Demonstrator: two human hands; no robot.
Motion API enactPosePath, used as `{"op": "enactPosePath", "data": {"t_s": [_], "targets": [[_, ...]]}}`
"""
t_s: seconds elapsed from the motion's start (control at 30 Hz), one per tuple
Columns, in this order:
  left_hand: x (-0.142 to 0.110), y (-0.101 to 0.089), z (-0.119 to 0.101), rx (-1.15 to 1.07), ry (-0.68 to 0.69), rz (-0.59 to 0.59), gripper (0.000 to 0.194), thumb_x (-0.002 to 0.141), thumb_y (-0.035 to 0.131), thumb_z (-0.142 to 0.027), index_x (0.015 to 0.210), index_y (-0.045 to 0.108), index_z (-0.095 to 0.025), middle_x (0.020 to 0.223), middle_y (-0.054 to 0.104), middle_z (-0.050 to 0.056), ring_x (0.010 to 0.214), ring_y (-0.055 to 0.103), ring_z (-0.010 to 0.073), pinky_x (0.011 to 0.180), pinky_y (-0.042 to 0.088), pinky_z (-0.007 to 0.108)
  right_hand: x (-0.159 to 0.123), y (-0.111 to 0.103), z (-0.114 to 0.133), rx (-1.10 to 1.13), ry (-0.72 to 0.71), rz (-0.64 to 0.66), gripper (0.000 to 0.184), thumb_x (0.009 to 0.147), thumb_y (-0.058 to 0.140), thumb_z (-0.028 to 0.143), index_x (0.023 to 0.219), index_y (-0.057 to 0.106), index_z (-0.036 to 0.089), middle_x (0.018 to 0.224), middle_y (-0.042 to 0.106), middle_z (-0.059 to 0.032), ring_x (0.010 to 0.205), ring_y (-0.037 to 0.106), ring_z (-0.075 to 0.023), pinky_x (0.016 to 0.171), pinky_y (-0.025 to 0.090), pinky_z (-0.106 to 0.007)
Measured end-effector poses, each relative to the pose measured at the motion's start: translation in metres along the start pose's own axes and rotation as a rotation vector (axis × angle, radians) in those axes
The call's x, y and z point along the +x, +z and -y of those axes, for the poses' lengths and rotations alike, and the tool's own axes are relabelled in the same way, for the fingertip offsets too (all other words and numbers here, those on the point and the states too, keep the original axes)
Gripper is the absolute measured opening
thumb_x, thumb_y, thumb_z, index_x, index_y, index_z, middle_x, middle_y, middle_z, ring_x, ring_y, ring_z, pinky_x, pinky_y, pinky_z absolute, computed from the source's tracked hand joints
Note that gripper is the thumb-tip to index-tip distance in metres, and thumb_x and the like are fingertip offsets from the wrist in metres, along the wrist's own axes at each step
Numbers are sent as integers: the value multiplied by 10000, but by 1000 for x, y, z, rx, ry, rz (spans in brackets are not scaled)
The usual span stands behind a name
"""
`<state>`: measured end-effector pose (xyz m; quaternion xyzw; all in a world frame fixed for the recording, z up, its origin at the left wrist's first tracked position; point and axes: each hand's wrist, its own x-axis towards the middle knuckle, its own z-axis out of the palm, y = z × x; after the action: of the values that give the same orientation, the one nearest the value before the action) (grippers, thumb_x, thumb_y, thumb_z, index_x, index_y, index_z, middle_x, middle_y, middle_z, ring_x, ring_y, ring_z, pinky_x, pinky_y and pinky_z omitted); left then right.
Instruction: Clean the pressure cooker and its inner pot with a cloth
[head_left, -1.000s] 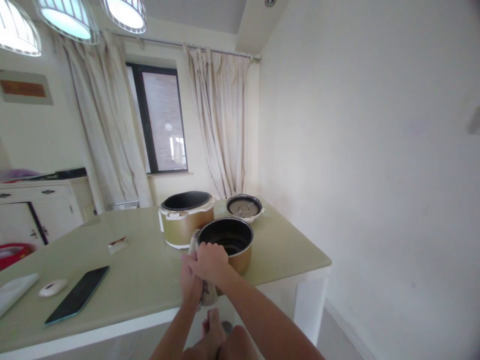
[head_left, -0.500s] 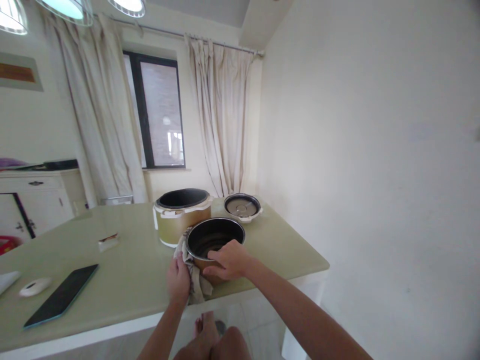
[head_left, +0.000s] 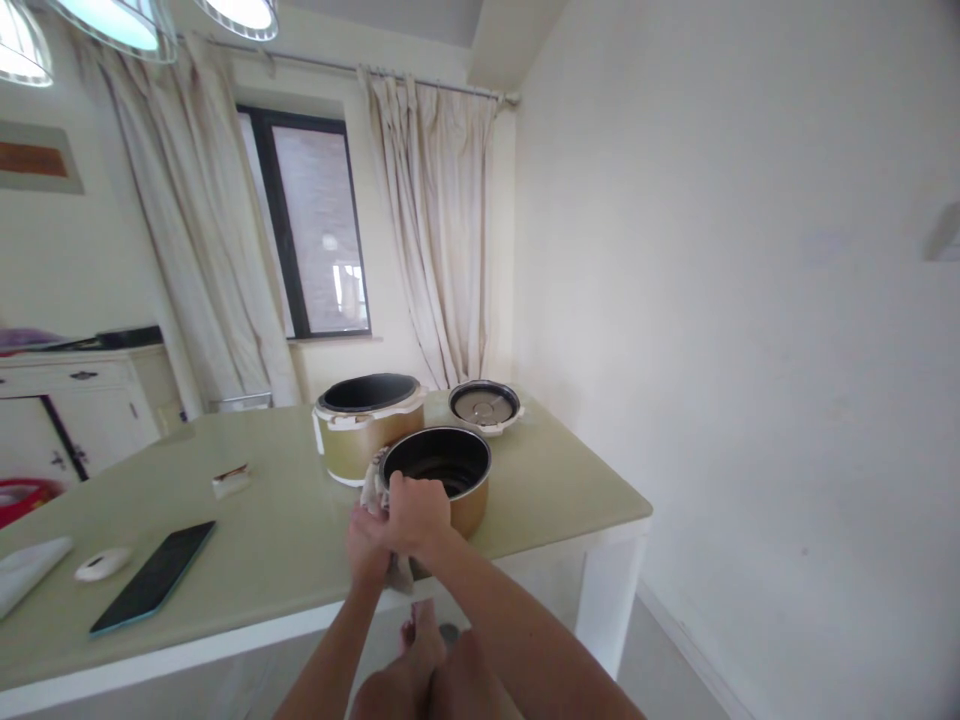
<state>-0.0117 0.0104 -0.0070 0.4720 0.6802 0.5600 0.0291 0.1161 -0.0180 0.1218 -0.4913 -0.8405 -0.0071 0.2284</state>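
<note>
An inner pot [head_left: 471,508], dark inside and gold-brown outside, stands upright near the table's front edge. A light, crumpled cloth [head_left: 400,573] lies against its left side. My left hand [head_left: 366,548] is closed on the cloth beside the pot. Close against it, my right hand [head_left: 418,512] covers the near-left part of the rim with its fingers curled; what they grip is hidden. Behind the inner pot is the gold and white cooker body [head_left: 349,450], open at the top. A round lid [head_left: 484,406] lies underside up at the back right.
On the left of the greenish table [head_left: 292,540] lie a dark phone or tablet [head_left: 156,578], a white mouse-like object [head_left: 103,564] and a small white item [head_left: 231,481]. A bare wall [head_left: 712,350] rises on the right. Curtains and a window stand behind.
My right hand has moved left along the near rim until it meets my left hand at the cloth. My left hand stays on the cloth. The view has shifted slightly.
</note>
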Motion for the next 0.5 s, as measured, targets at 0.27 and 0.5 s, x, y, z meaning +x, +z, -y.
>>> {"op": "enactPosePath", "data": {"t_s": [0.27, 0.5], "targets": [[-5, -9, -19, -17, -114, -74, 319, 920, 419, -486, 813, 596, -243, 820, 677, 82, 847, 647, 259, 724, 469, 345, -11, -36, -89, -218, -333, 157, 651, 1051, 395, 712, 983, 765, 181, 974, 816, -128, 894, 770, -259, 758, 479, -322], [-4, -8, -17, 33, -104, -18, 182, 893, 521, -349, 807, 617, -220, 788, 652, 55, 783, 627, 225, 680, 437, 307, 1, -15, -3, -99, -90, 99, 624, 1032, 436, 691, 1101, 716, 137, 1042, 794, -185, 971, 781, -333, 789, 561, -404]]}}
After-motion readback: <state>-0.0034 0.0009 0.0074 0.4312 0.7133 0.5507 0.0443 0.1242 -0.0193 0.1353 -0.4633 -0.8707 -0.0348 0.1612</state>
